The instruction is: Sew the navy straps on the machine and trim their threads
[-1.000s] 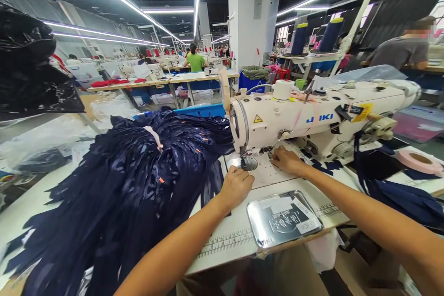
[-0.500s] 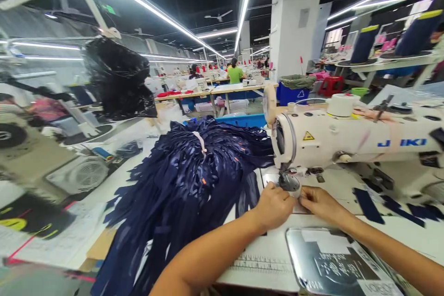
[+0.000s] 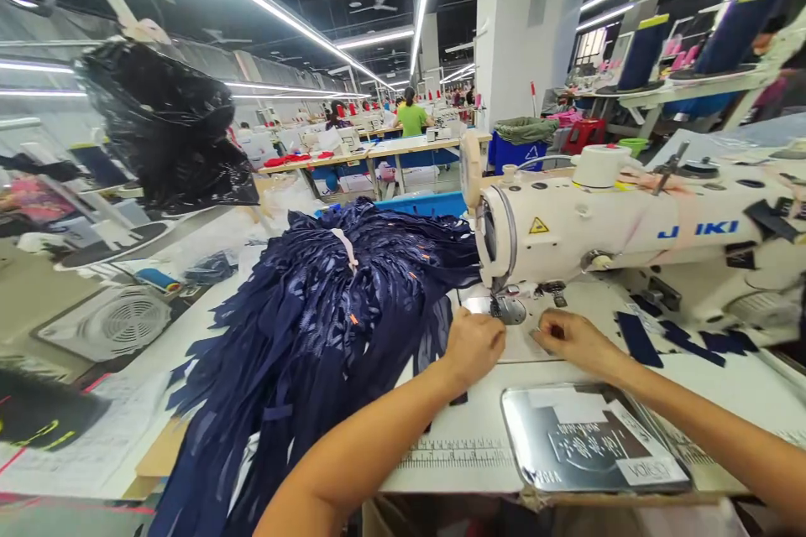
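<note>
At the front of the white sewing machine [image 3: 560, 235], my left hand [image 3: 475, 346] is closed just before the presser foot [image 3: 497, 306]. What its fingers hold, if anything, is hidden under them. My right hand [image 3: 576, 340] hovers to the right of the needle plate [image 3: 515, 312], thumb and fingertips pinched together. Anything in that pinch is too small to make out. Left of the machine lies a big bundle of navy fabric strips [image 3: 378, 327], gathered by a pale tie [image 3: 345, 247]. Its near ends hang past the table edge.
A shiny metal plate [image 3: 592, 436] lies at the table's front edge, beside a printed ruler strip [image 3: 457, 455]. Navy fabric pieces [image 3: 639, 340] rest right of the needle area. A black plastic bag [image 3: 167, 126] hangs at left. A person in green [image 3: 412, 117] sits farther back.
My right hand has drawn away from my left, opening a gap between them. My left hand stays close to the presser foot. The view has shifted slightly.
</note>
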Available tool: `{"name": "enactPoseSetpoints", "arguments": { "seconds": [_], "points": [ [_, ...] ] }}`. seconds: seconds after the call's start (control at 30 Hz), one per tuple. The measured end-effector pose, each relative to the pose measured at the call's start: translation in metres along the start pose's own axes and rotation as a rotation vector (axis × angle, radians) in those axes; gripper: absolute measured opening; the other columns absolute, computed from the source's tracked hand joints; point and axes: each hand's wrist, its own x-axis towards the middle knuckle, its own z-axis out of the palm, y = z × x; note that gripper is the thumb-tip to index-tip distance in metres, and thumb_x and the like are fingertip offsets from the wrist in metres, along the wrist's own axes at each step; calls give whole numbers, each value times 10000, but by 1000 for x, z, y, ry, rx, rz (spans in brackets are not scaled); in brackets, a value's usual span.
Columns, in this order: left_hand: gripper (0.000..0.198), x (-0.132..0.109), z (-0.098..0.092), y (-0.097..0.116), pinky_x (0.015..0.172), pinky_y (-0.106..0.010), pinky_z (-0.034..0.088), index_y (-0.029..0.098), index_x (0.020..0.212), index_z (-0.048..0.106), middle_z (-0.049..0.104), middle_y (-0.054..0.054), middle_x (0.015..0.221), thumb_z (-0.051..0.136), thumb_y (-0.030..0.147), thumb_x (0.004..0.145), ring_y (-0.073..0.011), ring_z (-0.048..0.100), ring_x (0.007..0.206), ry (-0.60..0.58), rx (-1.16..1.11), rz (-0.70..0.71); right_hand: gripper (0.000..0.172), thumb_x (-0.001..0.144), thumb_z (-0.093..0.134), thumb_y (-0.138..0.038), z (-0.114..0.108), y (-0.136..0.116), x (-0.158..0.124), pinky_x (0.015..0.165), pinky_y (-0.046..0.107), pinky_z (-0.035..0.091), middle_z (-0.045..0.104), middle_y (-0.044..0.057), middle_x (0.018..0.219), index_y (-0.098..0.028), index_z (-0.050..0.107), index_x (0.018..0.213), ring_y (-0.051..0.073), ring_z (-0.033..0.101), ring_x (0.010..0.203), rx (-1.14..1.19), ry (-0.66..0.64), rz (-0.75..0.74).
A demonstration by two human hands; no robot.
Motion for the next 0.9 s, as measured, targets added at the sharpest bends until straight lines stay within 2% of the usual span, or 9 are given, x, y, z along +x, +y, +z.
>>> {"name": "enactPoseSetpoints", "arguments": {
  "seconds": [0.13,0.2,0.23,0.33,0.4,0.57,0.7,0.8,0.9],
  "points": [
    [120,8,-5,-5,669,-281,347,165,672,604,625,23,627,529,92,730,-111,545,578,68,-176,-254,251,699,509,-451,-24,14,-1,663,346,394,585,61,761,-208,538,643,216,529,710,-182,206,-49],
    [124,10,-6,-7,681,-279,357,165,668,612,625,23,628,528,95,726,-112,542,585,87,-228,-329,278,733,486,-462,-31,12,-5,690,358,395,605,74,784,-205,560,661,228,536,740,-161,219,-85],
    [125,11,-6,-7,687,-279,363,164,671,616,626,21,632,526,97,724,-114,543,593,92,-245,-353,297,739,478,-471,-33,10,-7,651,349,399,613,70,753,-201,572,656,211,533,676,-86,155,-68],
    [131,14,-6,-9,674,-268,380,163,685,627,626,18,633,519,95,714,-116,543,597,85,-269,-392,340,723,499,-494,-32,0,-10,491,301,373,639,48,703,-186,638,753,123,430,443,242,-197,37],
    [140,16,-4,-11,633,-247,389,162,684,629,621,20,624,511,90,706,-114,540,584,70,-284,-410,343,705,530,-478,-27,-4,-5,461,279,355,640,29,687,-187,664,828,105,402,422,326,-277,39],
    [139,26,-3,-14,602,-224,416,157,685,629,628,18,634,511,84,691,-119,559,604,49,-331,-476,186,697,531,-331,-4,0,29,559,284,407,625,16,622,-205,667,679,164,528,566,221,-40,39],
    [129,36,-4,-13,625,-229,437,147,708,634,656,3,695,515,97,699,-131,587,650,44,-353,-523,123,705,533,-222,16,4,57,662,316,450,623,24,614,-205,631,633,210,582,689,229,-20,63],
    [139,41,-5,-8,650,-240,450,144,744,638,669,-7,719,511,102,710,-149,611,700,44,-373,-538,97,708,545,-167,26,6,68,745,329,455,650,27,720,-209,632,706,214,587,794,237,-23,51],
    [146,42,-4,-1,703,-266,455,150,739,636,678,-17,756,506,94,706,-169,620,759,73,-372,-551,80,739,558,-177,34,10,70,769,347,453,652,34,803,-182,624,785,190,586,806,213,-18,72]
  ]
}}
